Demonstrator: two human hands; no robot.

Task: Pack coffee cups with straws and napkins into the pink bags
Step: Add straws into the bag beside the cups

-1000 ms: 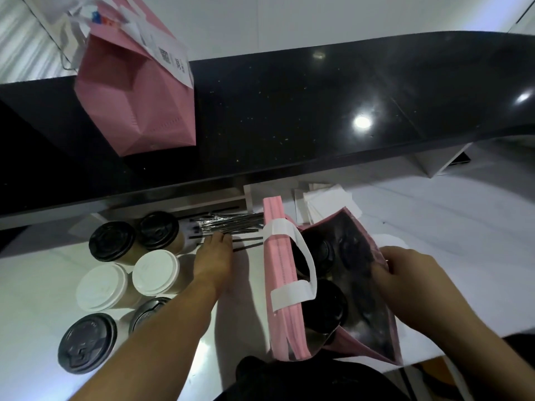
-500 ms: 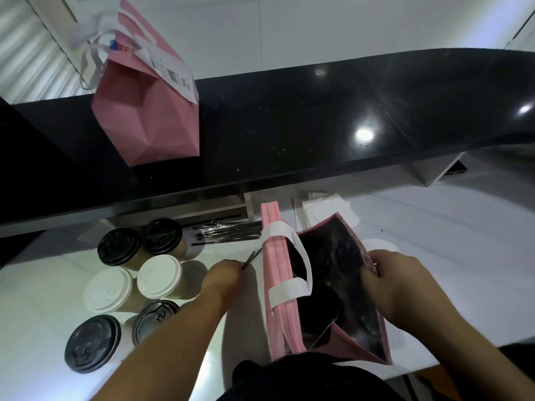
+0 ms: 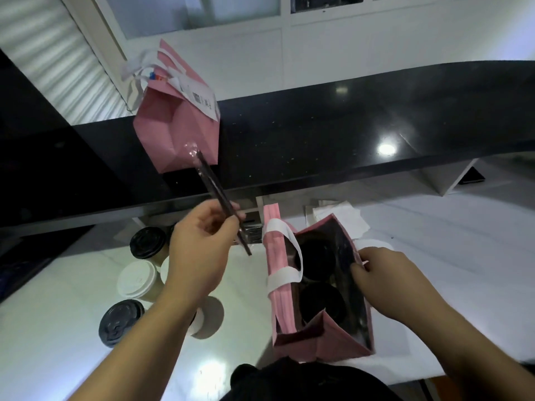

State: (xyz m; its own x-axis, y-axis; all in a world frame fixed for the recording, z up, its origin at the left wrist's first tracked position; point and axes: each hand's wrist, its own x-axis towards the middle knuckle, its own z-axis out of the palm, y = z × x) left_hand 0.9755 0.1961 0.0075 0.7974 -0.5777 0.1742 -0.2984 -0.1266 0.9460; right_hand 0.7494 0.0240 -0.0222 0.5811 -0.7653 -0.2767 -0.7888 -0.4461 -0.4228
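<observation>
Left hand (image 3: 199, 250) is up off the white surface (image 3: 58, 328), pinching a couple of dark wrapped straws (image 3: 220, 198) between thumb and fingers, tilted so the top ends point up and away toward the far side. Right hand (image 3: 385, 279) grips the right rim of the open pink bag (image 3: 341, 342), which stands at the near edge of the surface, and holds it spread. Two black-lidded coffee cups (image 3: 318, 259) sit inside it, one behind the other. The bag's white handle (image 3: 282, 250) loops over its left side.

Left of the bag there's a cluster of loose cups: a black-lidded one (image 3: 147, 243) at the back, a white-lidded one (image 3: 136, 280) in the middle, another black-lidded cup (image 3: 120, 322) nearest. More are partly hidden behind the forearm. White napkins (image 3: 344, 215) lie just behind the bag. A second pink bag (image 3: 173, 134) stands on the raised black counter (image 3: 347, 134) at the far left, with a receipt-like label on it.
</observation>
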